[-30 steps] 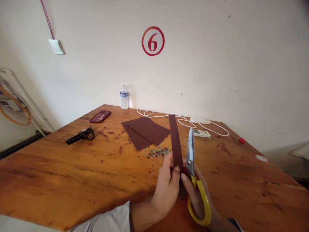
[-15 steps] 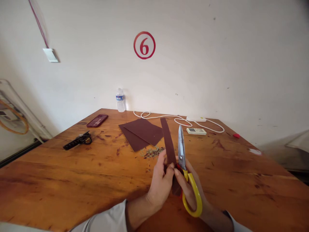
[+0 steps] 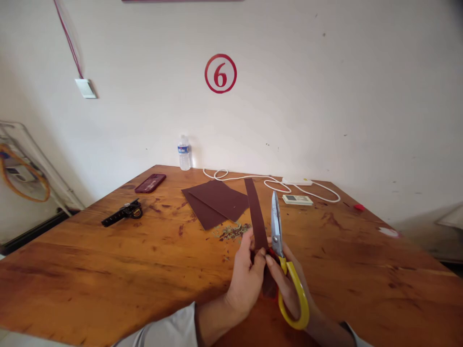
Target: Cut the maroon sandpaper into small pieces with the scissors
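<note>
My left hand [image 3: 248, 277] pinches the near end of a long dark brown strip [image 3: 255, 212] that points away over the wooden table [image 3: 108, 270]. My right hand [image 3: 285, 282] grips yellow-handled scissors [image 3: 287, 260], fingers through the loop, and its fingertip also touches the strip. The steel blades are together and point up and away, just right of the strip. Both hands meet above the near middle of the table.
Two brown sheets [image 3: 215, 200] lie overlapped beyond the hands, with small scraps [image 3: 233, 231] in front. A black tool [image 3: 121, 213], a dark red phone [image 3: 150, 183], a water bottle [image 3: 184, 153], a white cable [image 3: 253, 177] and a small remote [image 3: 297, 199] lie farther back.
The hands keep the same hold on strip and scissors. The view shifted slightly, and the strip and blades stay side by side.
</note>
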Tool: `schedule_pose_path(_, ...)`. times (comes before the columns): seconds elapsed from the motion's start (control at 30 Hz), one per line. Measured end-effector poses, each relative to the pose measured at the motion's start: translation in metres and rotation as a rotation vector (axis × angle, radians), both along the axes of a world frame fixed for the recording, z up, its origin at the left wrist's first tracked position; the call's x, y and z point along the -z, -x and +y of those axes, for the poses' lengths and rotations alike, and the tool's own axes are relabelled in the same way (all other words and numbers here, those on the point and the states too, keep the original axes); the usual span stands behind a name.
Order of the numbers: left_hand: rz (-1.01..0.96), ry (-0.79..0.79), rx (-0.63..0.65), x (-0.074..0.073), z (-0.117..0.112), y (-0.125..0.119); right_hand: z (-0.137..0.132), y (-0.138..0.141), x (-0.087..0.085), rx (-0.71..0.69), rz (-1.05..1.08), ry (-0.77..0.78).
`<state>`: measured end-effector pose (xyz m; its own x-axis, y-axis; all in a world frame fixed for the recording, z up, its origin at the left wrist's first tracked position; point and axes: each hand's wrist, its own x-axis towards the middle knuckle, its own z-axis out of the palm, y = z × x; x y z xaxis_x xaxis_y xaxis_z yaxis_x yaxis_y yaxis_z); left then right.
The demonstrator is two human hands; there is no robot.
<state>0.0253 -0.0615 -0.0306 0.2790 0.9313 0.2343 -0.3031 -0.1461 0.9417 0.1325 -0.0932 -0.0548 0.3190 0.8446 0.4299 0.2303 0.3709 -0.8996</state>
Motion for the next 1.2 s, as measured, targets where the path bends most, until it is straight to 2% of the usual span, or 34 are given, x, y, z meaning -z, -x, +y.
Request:
schedule_pose_path(0.17,-0.015,0.012,0.010,0.002,0.000,-0.001,0.000,0.000,-0.004,-0.084,0.002,-0.067)
schedule_pose_path(0.47,-0.039,0.009,0.023,0.006,-0.001,-0.003,-0.002,0.000,-0.012,-0.083,-0.055,-0.149)
schedule_pose_path(0.57,-0.039,0.004,0.029,0.007,0.000,-0.003,-0.001,-0.002,-0.009,-0.092,-0.056,-0.115)
schedule_pose_path(0.73,-0.032,-0.011,0.008,0.007,0.000,-0.003,-0.002,-0.005,-0.001,-0.114,-0.005,0.025)
schedule_pose_path(0.87,-0.041,-0.018,0.019,0.004,0.000,-0.003,-0.001,-0.007,0.003,-0.113,-0.004,0.020)
schedule_pose_path(1.03,-0.030,-0.029,-0.021,0.002,0.005,0.001,0.000,-0.006,0.000,-0.151,0.019,0.038)
schedule_pose_path(1.2,-0.068,-0.005,0.012,-0.002,0.007,0.001,0.000,-0.004,-0.005,-0.158,0.092,0.084)
